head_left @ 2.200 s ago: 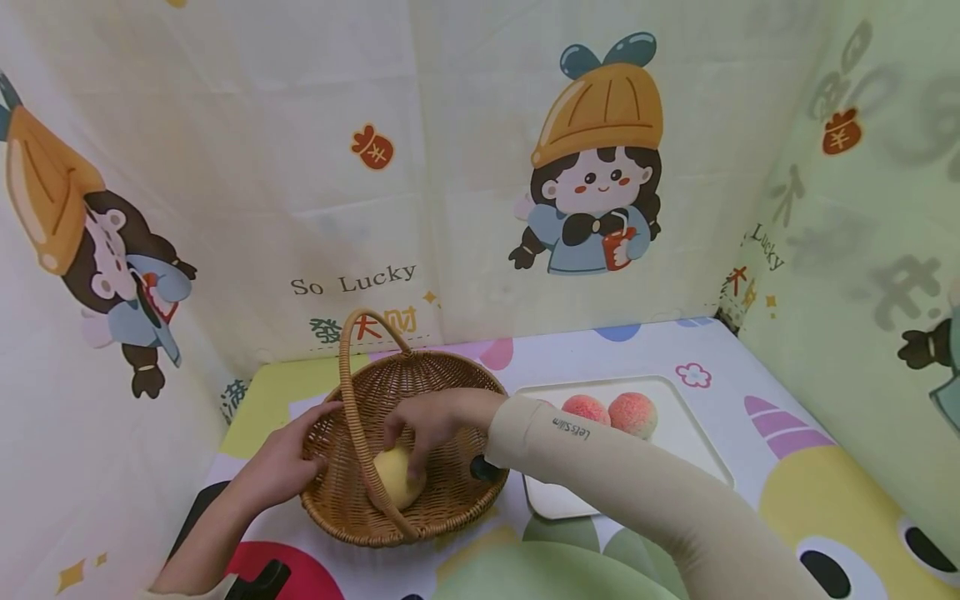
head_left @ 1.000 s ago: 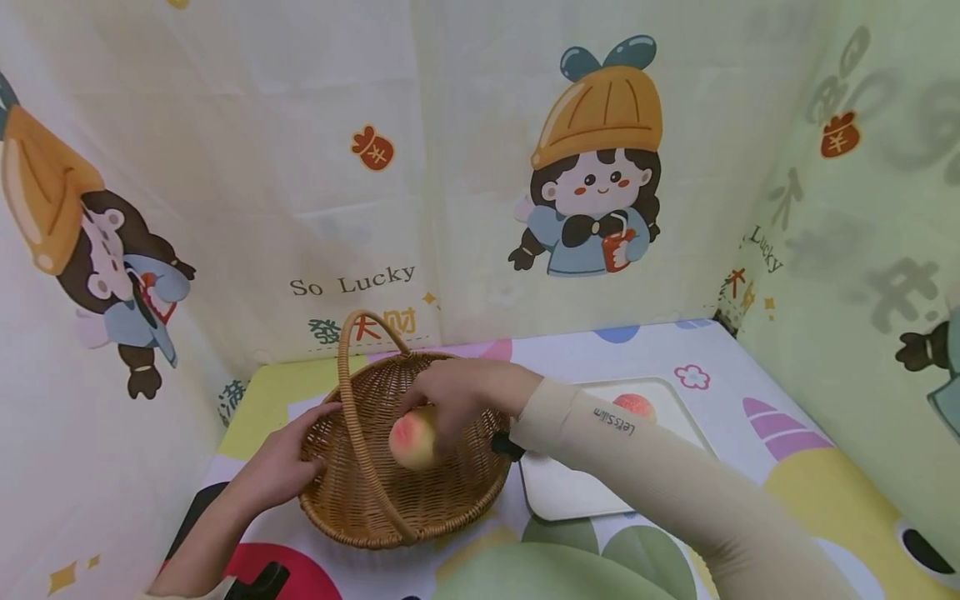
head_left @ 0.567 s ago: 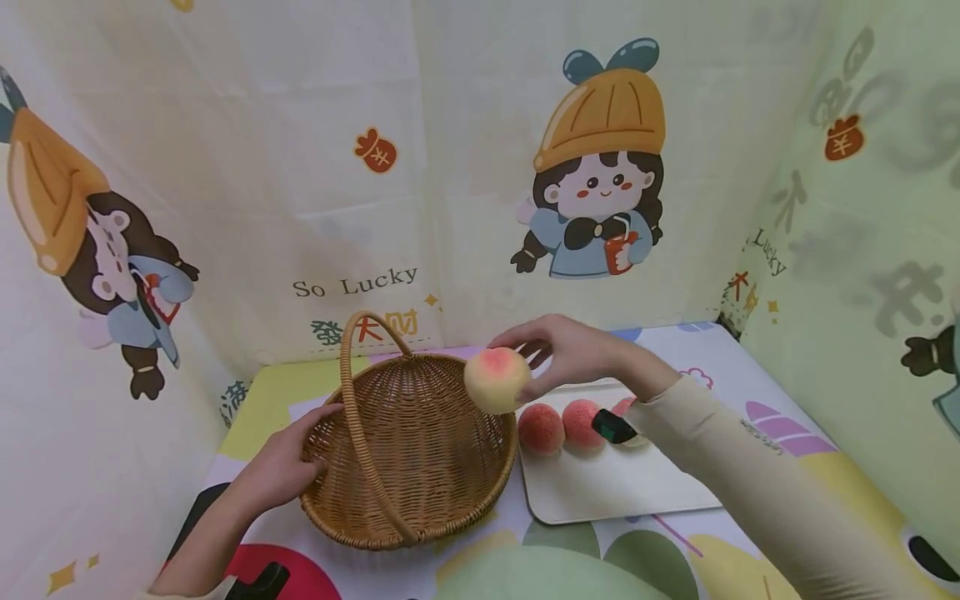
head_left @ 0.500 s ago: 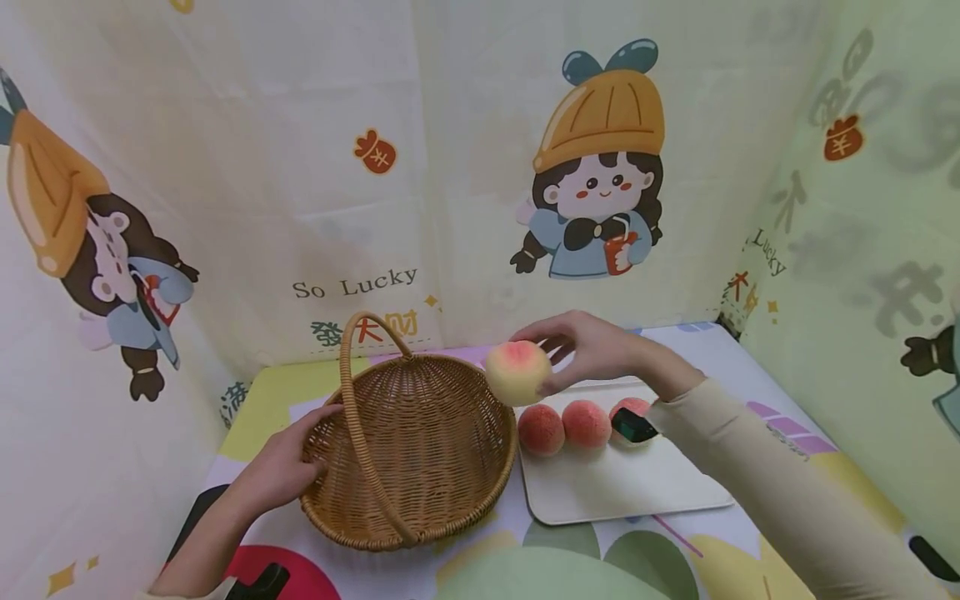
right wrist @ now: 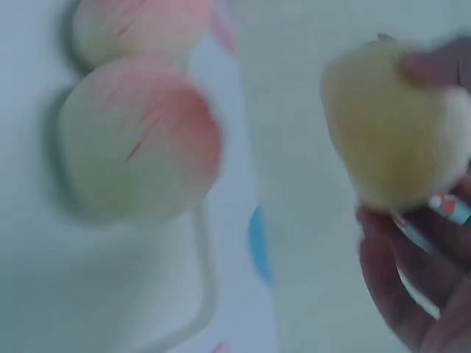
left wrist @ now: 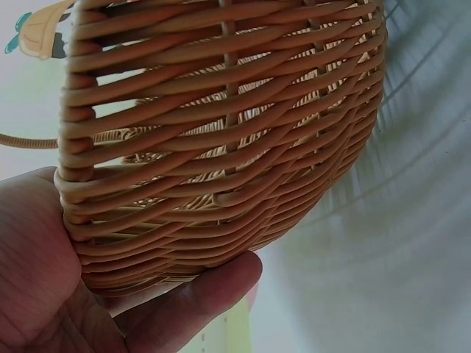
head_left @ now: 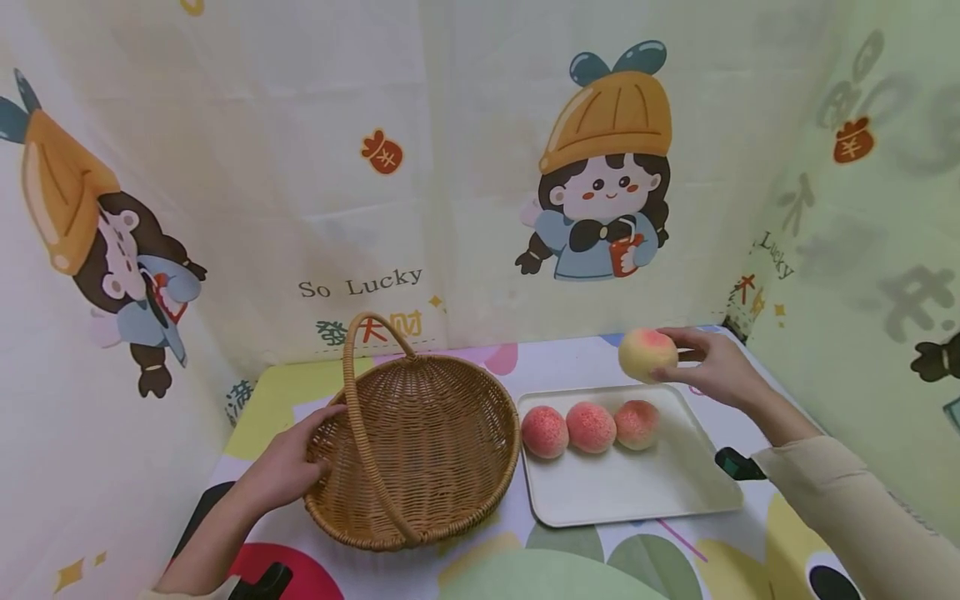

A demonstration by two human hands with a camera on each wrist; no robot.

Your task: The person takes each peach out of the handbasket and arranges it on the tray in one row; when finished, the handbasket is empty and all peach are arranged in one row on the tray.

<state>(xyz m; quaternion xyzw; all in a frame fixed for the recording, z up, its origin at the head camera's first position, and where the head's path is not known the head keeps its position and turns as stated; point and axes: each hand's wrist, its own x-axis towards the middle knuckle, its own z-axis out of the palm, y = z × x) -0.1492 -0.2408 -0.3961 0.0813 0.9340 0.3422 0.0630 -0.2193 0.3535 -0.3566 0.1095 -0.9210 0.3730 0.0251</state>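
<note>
My right hand (head_left: 716,367) holds a pale yellow peach (head_left: 647,355) with a pink top, raised above the far right part of a white tray (head_left: 600,496). The right wrist view shows this peach (right wrist: 394,132) between thumb and fingers, slightly blurred. Three pinkish-red peaches (head_left: 591,427) sit in a row along the tray's left and middle. My left hand (head_left: 288,458) grips the left rim of a brown wicker basket (head_left: 435,450), which has a tall arched handle (head_left: 358,417). In the left wrist view, the hand (left wrist: 44,272) lies against the woven wall (left wrist: 221,169). No peach shows inside the basket.
The basket and tray stand side by side on a colourful printed tablecloth (head_left: 592,575). Printed cloth walls (head_left: 480,208) close off the back and both sides. Each wrist wears a black strapped device (head_left: 738,464).
My right hand has lifted the yellow peach out of the basket and carried it right, past the row of peaches, to over the tray's far right. The left hand stays on the basket rim.
</note>
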